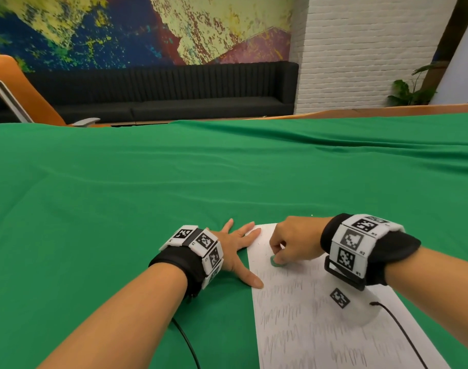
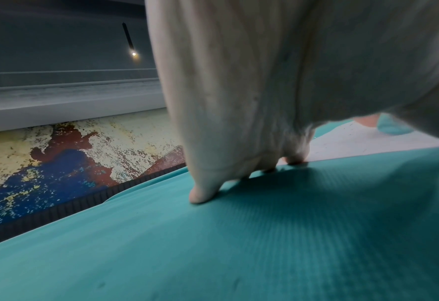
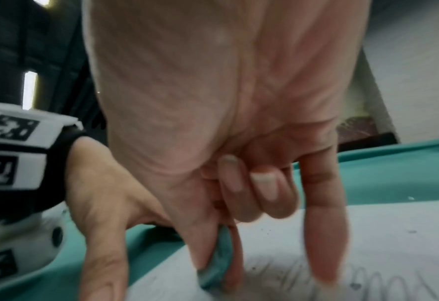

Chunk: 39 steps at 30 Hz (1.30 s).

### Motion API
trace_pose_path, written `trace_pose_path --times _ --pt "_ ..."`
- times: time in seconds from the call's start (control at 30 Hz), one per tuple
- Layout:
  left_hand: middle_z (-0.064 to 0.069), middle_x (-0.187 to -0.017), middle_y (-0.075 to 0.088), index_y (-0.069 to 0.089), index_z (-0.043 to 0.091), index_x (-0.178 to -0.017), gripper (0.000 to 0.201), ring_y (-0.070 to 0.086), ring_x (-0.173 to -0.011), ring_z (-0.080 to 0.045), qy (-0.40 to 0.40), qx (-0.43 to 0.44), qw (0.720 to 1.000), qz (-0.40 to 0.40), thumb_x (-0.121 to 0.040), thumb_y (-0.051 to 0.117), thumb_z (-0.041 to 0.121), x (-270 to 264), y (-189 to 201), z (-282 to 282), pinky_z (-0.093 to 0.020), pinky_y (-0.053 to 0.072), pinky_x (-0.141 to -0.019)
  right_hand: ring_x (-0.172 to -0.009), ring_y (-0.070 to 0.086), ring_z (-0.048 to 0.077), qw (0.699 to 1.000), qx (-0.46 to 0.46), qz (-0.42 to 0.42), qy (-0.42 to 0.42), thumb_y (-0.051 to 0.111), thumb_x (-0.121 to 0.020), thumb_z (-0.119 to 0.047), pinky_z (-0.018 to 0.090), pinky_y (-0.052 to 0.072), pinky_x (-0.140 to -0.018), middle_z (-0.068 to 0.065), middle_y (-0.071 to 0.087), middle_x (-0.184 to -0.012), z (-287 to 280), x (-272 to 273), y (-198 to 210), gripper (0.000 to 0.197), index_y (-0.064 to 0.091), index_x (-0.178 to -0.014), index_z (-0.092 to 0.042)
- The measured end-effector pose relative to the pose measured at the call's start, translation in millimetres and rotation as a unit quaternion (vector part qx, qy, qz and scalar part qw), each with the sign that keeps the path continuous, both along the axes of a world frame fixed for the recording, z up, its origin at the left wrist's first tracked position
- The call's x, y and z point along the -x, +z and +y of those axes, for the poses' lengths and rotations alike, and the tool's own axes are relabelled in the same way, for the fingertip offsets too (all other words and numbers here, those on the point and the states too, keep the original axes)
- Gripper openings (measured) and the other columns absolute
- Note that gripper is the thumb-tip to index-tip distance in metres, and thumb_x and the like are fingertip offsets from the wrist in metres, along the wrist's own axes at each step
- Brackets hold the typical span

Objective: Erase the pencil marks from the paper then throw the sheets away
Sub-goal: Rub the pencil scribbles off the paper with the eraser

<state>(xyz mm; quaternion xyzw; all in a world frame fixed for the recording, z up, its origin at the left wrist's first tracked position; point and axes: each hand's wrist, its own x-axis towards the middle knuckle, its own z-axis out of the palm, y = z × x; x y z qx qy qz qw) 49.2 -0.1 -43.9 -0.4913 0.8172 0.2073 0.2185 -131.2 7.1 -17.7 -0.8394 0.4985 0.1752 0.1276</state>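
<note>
A white sheet of paper (image 1: 315, 315) covered in rows of grey pencil scribbles lies on the green cloth at the lower right. Its top strip looks free of marks. My right hand (image 1: 291, 246) pinches a small green eraser (image 1: 275, 261) between thumb and fingers and presses it onto the paper near the top left; the eraser (image 3: 219, 258) also shows in the right wrist view on the paper (image 3: 342, 244). My left hand (image 1: 238, 249) lies flat with spread fingers across the sheet's left edge, its thumb touching the paper. Its fingertips (image 2: 200, 195) press on the cloth.
The green cloth (image 1: 147, 195) covers the whole table and has folds toward the far right. An orange chair (image 1: 22, 94) and a black sofa (image 1: 174, 94) stand beyond the far edge. Cables trail from both wristbands; the right one crosses the paper.
</note>
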Motion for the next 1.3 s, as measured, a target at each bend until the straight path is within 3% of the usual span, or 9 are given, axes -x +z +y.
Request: trace_pose_path --times 0.1,0.17,0.33,0.53,0.73,0.9,1.07,1.2,1.3 --pt "0.023 -0.157 -0.025 -0.018 0.04 -0.152 0.114 -0.025 -0.147 -0.023 -0.002 0.003 1.0 0.002 -0.078 0.064 0.07 0.1 -0.6 0.0 -0.068 -0.003 -0.114 -0.079 0.053 0.024 0.995 0.086 0.04 -0.02 0.051 -0.095 -0.037 0.03 0.043 -0.068 0.003 0.057 -0.086 -7.0 6.8 3.7 0.024 0.061 -0.089 -0.016" --pt "0.024 -0.157 -0.025 -0.018 0.04 -0.152 0.115 -0.024 -0.148 -0.023 -0.003 0.007 1.0 0.001 -0.077 0.063 0.071 -0.5 -1.5 -0.2 -0.068 -0.002 -0.114 -0.078 0.054 0.026 0.992 0.118 0.0 -0.036 0.046 -0.099 -0.035 0.031 0.044 -0.068 0.004 0.058 -0.087 -8.3 10.4 4.3 0.025 0.054 -0.088 -0.014" --pt "0.025 -0.156 -0.026 -0.018 0.041 -0.152 0.115 -0.024 -0.148 -0.022 -0.004 0.005 1.0 0.004 -0.077 0.063 0.072 -1.5 -3.8 -1.7 -0.069 -0.003 -0.114 -0.057 0.067 0.013 0.987 -0.009 -0.155 -0.051 0.053 -0.099 -0.033 0.028 0.056 -0.063 0.001 0.071 -0.075 -0.1 10.5 4.0 0.027 0.055 -0.085 -0.011" --pt "0.025 -0.156 -0.027 -0.019 0.041 -0.151 0.115 -0.025 -0.147 -0.022 -0.003 0.005 1.0 0.002 -0.077 0.063 0.071 -1.1 -4.0 -1.6 -0.068 -0.004 -0.114 -0.06 0.058 0.01 0.996 0.01 -0.082 -0.02 0.06 -0.093 -0.034 0.026 0.048 -0.06 0.003 0.069 -0.08 0.4 9.3 -2.2 0.02 0.06 -0.079 -0.02" --pt "0.024 -0.156 -0.027 -0.019 0.039 -0.152 0.115 -0.025 -0.147 -0.023 -0.004 0.001 1.0 -0.004 -0.078 0.064 0.07 0.5 -1.0 -1.4 -0.068 -0.003 -0.114 -0.081 0.051 0.023 0.995 0.088 0.004 -0.048 0.052 -0.095 -0.041 0.029 0.038 -0.066 -0.002 0.051 -0.078 -4.6 20.2 -1.2 0.024 0.062 -0.09 -0.019" --pt "0.024 -0.156 -0.027 -0.019 0.04 -0.152 0.116 -0.025 -0.147 -0.023 -0.004 0.0 1.0 0.0 -0.077 0.064 0.071 -0.2 -2.7 -1.9 -0.068 -0.003 -0.114 -0.081 0.05 0.02 0.998 0.041 -0.037 -0.009 0.048 -0.097 -0.045 0.03 0.038 -0.069 -0.003 0.053 -0.081 1.2 9.5 -9.6 0.025 0.058 -0.09 -0.023" --pt "0.023 -0.157 -0.026 -0.018 0.039 -0.152 0.115 -0.024 -0.147 -0.023 0.001 0.005 1.0 -0.001 -0.078 0.064 0.069 0.3 -0.8 -0.4 -0.068 -0.002 -0.114 -0.081 0.048 0.022 0.996 0.084 0.023 -0.034 0.047 -0.097 -0.044 0.03 0.036 -0.069 -0.006 0.043 -0.071 -3.4 19.6 -1.7 0.028 0.06 -0.092 -0.02" --pt "0.024 -0.157 -0.026 -0.018 0.04 -0.152 0.115 -0.024 -0.147 -0.022 -0.003 0.001 1.0 0.006 -0.077 0.064 0.07 -0.8 -2.7 -2.0 -0.069 -0.003 -0.114 -0.082 0.049 0.019 0.999 0.018 -0.04 -0.018 0.048 -0.097 -0.046 0.03 0.035 -0.069 -0.003 0.051 -0.079 3.2 17.7 -9.3 0.03 0.056 -0.085 -0.02" --pt "0.024 -0.157 -0.026 -0.018 0.04 -0.152 0.115 -0.024 -0.148 -0.023 -0.003 0.003 1.0 0.002 -0.077 0.064 0.07 -0.4 -1.6 -1.7 -0.069 -0.002 -0.114 -0.083 0.05 0.019 0.998 0.033 -0.012 -0.045 0.049 -0.095 -0.051 0.03 0.038 -0.068 -0.004 0.052 -0.078 -1.1 24.5 -4.2 0.032 0.058 -0.084 -0.022"
